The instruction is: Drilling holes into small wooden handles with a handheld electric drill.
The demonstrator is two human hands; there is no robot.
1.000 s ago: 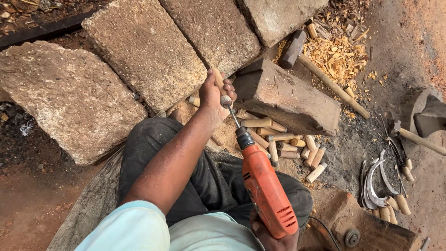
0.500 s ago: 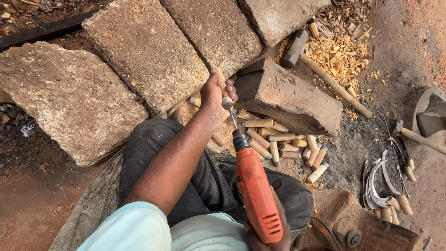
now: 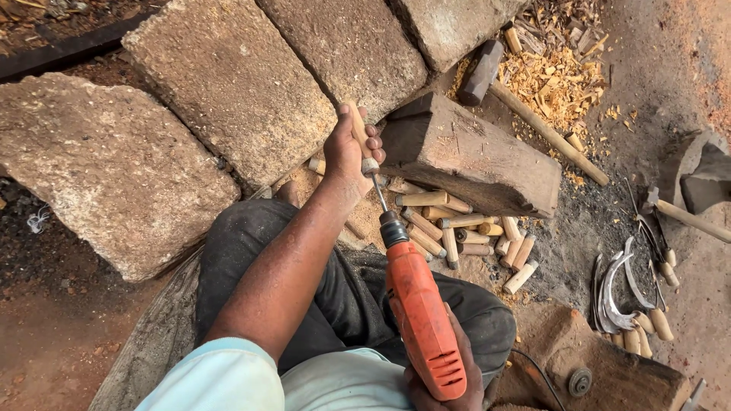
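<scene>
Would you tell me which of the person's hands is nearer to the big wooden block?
The left. The left hand, gripping a wooden handle, sits right beside the wooden block. The right hand holds the orange drill over the lap, well away from it.

Glossy orange plastic drill (image 3: 420,320), rough stone blocks (image 3: 228,84)

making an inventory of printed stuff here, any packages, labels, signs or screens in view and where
None visible: no packages, signs or screens. The orange drill, held at the bottom by the right hand, shows no readable label from this angle. The left hand holds a plain wooden handle against the drill bit.
</scene>
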